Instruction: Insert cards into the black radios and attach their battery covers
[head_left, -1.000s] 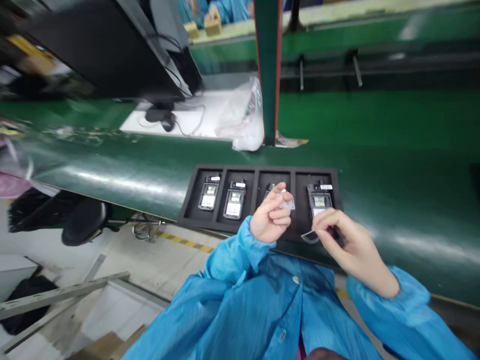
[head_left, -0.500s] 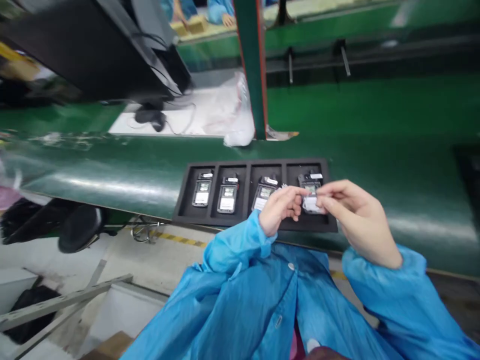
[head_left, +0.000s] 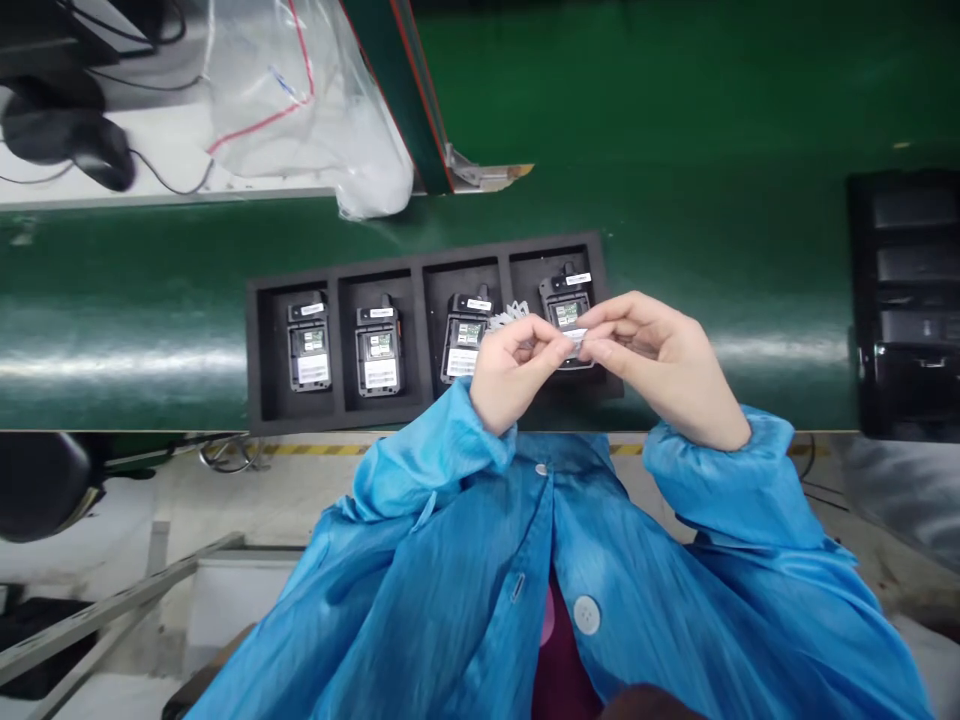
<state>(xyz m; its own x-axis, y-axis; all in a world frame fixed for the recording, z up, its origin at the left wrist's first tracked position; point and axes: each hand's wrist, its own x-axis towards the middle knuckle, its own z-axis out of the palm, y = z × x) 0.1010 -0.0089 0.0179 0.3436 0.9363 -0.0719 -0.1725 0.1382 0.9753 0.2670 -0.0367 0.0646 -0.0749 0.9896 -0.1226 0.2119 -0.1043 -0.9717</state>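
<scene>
Both of my hands meet above the rightmost compartment of a black foam tray (head_left: 292, 412). My right hand (head_left: 660, 365) pinches a small whitish piece (head_left: 575, 337) between thumb and forefinger. My left hand (head_left: 514, 375) is closed, its thumb and forefinger tips pressed together beside that piece; whether they grip it too, I cannot tell. Behind the left knuckles shows a cluster of pale grey loops (head_left: 510, 315), partly hidden. Under the fingertips lies a black handheld device (head_left: 566, 295) with its back recess exposed. Similar devices (head_left: 309, 345), (head_left: 379, 350), (head_left: 463, 335) with white labels sit in the other compartments.
The tray lies on a green bench (head_left: 750, 260). A black case (head_left: 911, 305) stands at right, and a clear plastic bag (head_left: 300, 110) by a green post (head_left: 412, 100) at upper left. A dark mouse (head_left: 101, 150) with cables lies farther left. A black stool (head_left: 45, 485) is below the bench.
My view has turned down and to the right, so the tray appears farther left and more level. My left fingertips have come together and closer to the right fingertips.
</scene>
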